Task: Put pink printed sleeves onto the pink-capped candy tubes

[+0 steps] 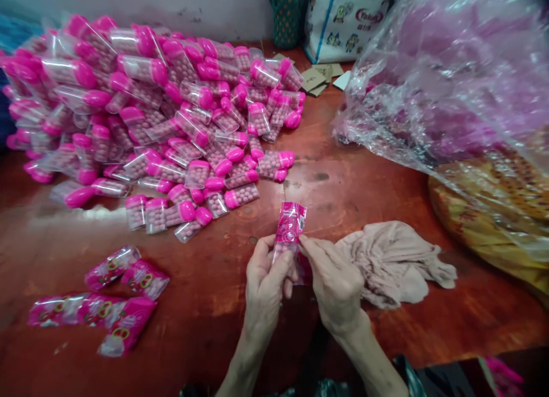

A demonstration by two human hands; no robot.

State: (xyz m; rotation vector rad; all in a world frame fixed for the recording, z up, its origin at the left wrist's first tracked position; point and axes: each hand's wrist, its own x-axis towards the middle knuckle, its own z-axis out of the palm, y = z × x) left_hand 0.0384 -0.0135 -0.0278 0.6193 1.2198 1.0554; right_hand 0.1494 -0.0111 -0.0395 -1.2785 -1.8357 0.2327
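My left hand [265, 282] and my right hand [334, 280] meet near the front middle of the red table [334, 185]. Both pinch one small container in a pink printed sleeve [289, 228], held upright between the fingertips. The fingers of both hands are closed round its lower part. A big heap of clear tubes with pink caps [141, 116], filled with pink beads, covers the back left. Several sleeved containers [107, 305] lie at the front left.
A crumpled beige cloth [394, 262] lies just right of my hands. A large clear plastic bag [454, 71] with pink contents fills the right side, over a yellow bag [484, 214]. Printed bags [343, 19] and cardboard scraps [319, 76] stand at the back wall.
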